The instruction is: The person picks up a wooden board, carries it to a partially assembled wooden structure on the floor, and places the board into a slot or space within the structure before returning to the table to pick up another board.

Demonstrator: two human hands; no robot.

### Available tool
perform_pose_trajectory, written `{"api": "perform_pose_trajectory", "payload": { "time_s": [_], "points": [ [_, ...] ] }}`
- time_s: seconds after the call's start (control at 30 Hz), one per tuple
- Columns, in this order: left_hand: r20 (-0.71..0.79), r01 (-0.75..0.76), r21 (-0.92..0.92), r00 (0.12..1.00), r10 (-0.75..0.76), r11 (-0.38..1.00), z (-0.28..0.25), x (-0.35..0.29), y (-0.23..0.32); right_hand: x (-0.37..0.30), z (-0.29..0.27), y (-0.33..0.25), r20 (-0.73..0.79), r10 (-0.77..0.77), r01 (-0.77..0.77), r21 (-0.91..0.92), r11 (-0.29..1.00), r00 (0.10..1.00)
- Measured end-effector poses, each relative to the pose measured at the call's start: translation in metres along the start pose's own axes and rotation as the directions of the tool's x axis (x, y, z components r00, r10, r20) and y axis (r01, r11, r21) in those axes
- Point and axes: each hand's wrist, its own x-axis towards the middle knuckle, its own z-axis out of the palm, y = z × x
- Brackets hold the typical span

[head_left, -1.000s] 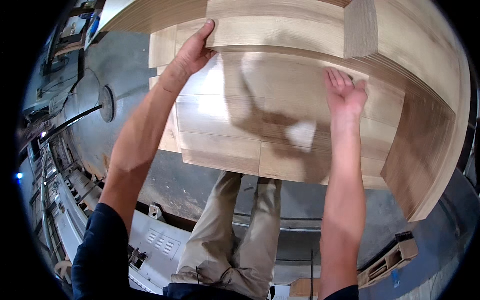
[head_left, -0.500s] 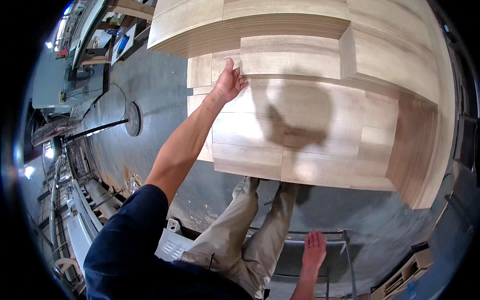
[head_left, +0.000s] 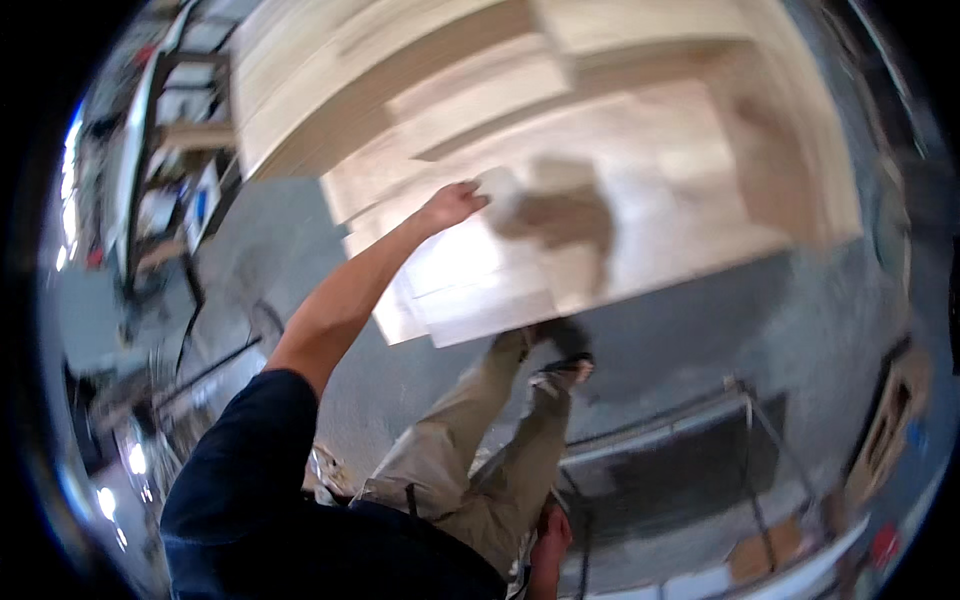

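My left hand (head_left: 455, 206) reaches out over a broad stack of pale wood-grain planks (head_left: 650, 190). Its fingers look bent but are smeared by motion, and I cannot tell whether they touch the top plank. Next to the fingertips is a pale blurred patch (head_left: 497, 188) that I cannot make out. Low beside my right thigh hangs my right hand (head_left: 551, 535), away from the planks, with its fingers blurred and partly hidden. The planks lie in stepped layers, higher at the far side.
A low metal frame (head_left: 660, 422) stands on the grey floor (head_left: 700, 310) to my right. A cluttered workbench (head_left: 190, 140) is at the far left. A wooden crate-like piece (head_left: 890, 420) lies at the right. My feet are by the stack's near edge.
The view has swung, so the stack sits tilted. My left hand has come off the raised plank's edge toward the nearer planks. My right hand has drawn in beside my leg.
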Motion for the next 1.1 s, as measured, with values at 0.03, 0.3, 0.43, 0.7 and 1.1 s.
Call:
{"api": "perform_pose_trajectory", "payload": {
  "time_s": [0.03, 0.3, 0.43, 0.7, 1.1],
  "points": [
    [0.085, -0.037, -0.07, 0.995, 0.043, 0.997, 0.024, -0.016, 0.013, -0.022, 0.006, 0.001, -0.03, 0.011, -0.01, 0.026, 1.0, 0.999],
    [0.563, 0.164, -0.34, 0.824, 0.06, 0.926, 0.208, -0.167, 0.037, -0.051, -0.009, 0.086, -0.017, -0.025, 0.03, 0.485, 0.874, 1.0],
    [0.719, 0.07, -0.156, 0.692, 0.065, 0.985, 0.239, -0.24, 0.071, -0.106, -0.011, 0.133, -0.243, -0.134, 0.254, 0.576, 0.777, 0.961],
    [0.747, -0.198, -0.026, 0.647, 0.15, 0.98, 0.295, -0.362, 0.119, -0.199, -0.17, 0.249, -0.956, -0.139, 0.568, 0.034, 0.823, 0.259],
    [0.941, -0.866, -0.013, 0.159, 0.299, 0.5, 0.318, -0.599, 0.145, -0.102, -0.395, 0.32, -0.964, -0.23, 0.179, -0.205, 0.962, 0.133]
  ]
}}
